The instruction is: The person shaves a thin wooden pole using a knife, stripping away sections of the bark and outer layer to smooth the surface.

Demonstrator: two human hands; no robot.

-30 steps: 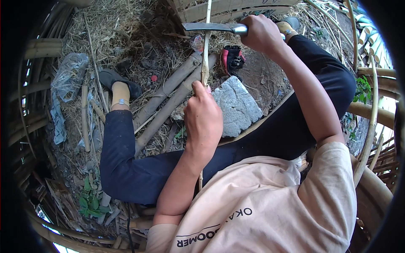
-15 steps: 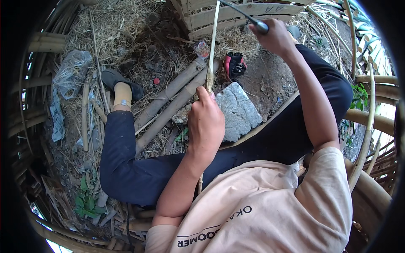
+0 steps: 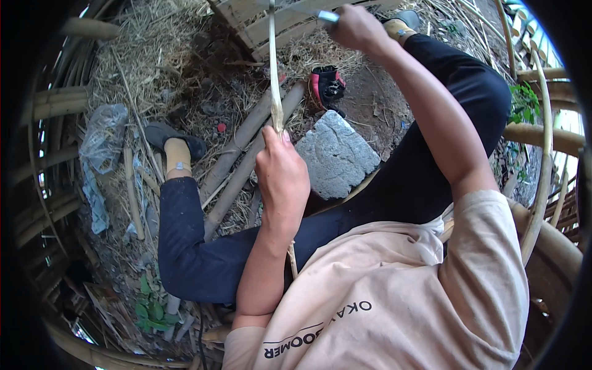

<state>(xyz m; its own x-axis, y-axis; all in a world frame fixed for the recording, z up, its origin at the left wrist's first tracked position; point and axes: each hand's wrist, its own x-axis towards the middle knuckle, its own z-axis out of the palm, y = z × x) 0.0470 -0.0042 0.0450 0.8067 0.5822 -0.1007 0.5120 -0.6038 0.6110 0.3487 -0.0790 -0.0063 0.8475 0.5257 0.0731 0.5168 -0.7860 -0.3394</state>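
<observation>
My left hand (image 3: 282, 179) is closed around a pale, slender wooden stick (image 3: 274, 74), thumb uppermost. The stick runs up past the top edge of the view, and its lower end (image 3: 292, 259) shows beneath my wrist, by my lap. In my closed right hand (image 3: 359, 29) is a knife (image 3: 327, 16), higher up and to the right. Its blade, blurred by motion, points left and reaches the upper part of the stick; whether it touches cannot be made out.
A flat grey stone (image 3: 339, 157) lies between my legs, with a red and black object (image 3: 327, 86) beyond it. Bamboo poles (image 3: 237, 145) lie to its left. A slatted wooden crate (image 3: 296, 34) stands ahead; a clear plastic bag (image 3: 106, 135) lies far left.
My right hand has moved left and up with the knife, bringing the blade across the stick. My left hand and the stick sit slightly farther left. The whole view has shifted a little.
</observation>
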